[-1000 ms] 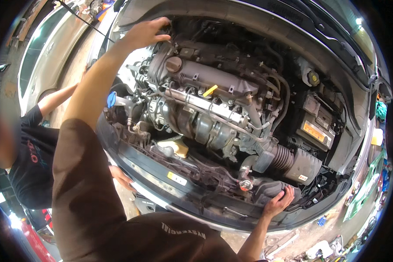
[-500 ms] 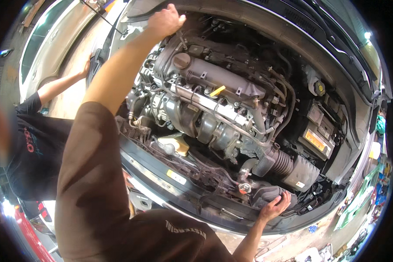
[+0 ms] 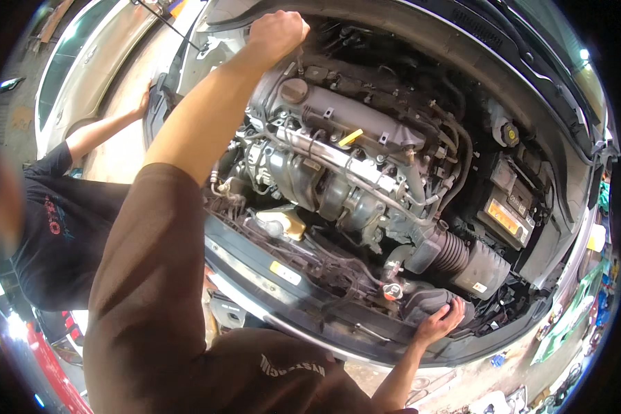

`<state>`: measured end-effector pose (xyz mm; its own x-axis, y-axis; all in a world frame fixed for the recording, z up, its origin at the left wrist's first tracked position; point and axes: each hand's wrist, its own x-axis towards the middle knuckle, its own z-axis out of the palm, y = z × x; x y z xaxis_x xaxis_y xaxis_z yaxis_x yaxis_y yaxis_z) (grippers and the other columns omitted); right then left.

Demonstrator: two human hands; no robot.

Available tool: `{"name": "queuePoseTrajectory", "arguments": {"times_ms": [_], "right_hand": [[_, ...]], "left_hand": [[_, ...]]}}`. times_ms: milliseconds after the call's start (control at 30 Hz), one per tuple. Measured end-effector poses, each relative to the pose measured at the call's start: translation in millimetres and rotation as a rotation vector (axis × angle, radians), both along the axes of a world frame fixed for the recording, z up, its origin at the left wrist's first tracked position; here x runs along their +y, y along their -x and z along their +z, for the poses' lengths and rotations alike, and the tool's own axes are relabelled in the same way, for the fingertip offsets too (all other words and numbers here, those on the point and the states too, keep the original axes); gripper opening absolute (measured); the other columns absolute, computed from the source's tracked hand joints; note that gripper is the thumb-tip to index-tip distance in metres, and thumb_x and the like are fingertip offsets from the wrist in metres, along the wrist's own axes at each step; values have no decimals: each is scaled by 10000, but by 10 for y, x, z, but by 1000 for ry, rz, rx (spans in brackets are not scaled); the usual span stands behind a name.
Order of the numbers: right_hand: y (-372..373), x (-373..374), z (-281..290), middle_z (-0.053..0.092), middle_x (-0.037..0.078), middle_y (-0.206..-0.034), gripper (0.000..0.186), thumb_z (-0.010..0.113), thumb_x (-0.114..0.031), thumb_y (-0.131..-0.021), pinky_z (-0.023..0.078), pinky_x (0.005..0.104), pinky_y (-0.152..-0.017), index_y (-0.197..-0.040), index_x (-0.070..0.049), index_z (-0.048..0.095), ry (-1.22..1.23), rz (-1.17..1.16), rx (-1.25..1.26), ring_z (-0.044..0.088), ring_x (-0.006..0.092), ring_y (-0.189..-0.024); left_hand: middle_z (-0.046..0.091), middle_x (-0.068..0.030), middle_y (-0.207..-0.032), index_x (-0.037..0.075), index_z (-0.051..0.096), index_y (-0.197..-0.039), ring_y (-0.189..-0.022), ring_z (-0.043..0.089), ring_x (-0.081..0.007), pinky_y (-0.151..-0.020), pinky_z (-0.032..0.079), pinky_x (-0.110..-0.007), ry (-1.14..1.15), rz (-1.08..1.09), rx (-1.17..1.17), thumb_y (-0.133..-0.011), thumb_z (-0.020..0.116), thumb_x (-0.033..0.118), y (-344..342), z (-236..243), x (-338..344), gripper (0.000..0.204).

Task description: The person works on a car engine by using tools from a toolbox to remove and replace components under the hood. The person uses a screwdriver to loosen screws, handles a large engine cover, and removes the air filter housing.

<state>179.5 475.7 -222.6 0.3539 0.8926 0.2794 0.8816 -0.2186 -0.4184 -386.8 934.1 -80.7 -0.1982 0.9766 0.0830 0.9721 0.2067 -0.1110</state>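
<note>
Stretched out over the far left corner of the engine, my left hand is closed in a fist. A thin metal rod shows just below it, beside the round oil filler cap; what the fist grips is hidden. At the near right, my right hand lies with fingers spread on a dark plastic air intake piece by the front edge of the engine bay. A coolant cap sits just left of that hand. A yellow dipstick handle lies across the engine's middle.
A battery and a ribbed air hose fill the right side. A co-worker in a dark shirt stands at left, one hand on the car's side. A loose metal rod lies on the front panel.
My left fist has moved slightly right, its knuckles turned a little. My right hand keeps its place on the intake piece. The whole view has shifted slightly.
</note>
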Motion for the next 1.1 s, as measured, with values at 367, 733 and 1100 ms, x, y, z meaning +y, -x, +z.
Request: {"name": "queuePoseTrajectory", "arguments": {"times_ms": [367, 733, 1100], "right_hand": [[-30, -10, -17, 675, 141, -1367, 284, 532, -151, -1040, 287, 537, -1248, -1246, -11, 668, 49, -23, -7, 545, 343, -1396], [-51, -16, -9, 678, 175, -1330, 274, 532, -116, -1021, 330, 510, -1212, -1214, 31, 660, 25, -14, -39, 569, 360, -1343], [-52, -36, -25, 678, 142, -1365, 279, 539, -143, -1030, 286, 534, -1252, -1236, -5, 667, 59, -53, -29, 555, 343, -1379]], "left_hand": [[697, -216, -673, -68, 693, -695, -561, 696, -310, -558, 564, -453, 406, -81, -250, -894, 739, 422, 16, 188, 211, 531], [751, -242, -861, -57, 730, -1027, -807, 756, -389, -773, 595, -451, 110, -18, -180, -858, 724, 503, 106, 70, 248, 585], [696, -222, -915, 0, 724, -1056, -847, 754, -381, -753, 619, -499, 162, -66, -127, -933, 704, 414, 159, 96, 170, 432]]}}
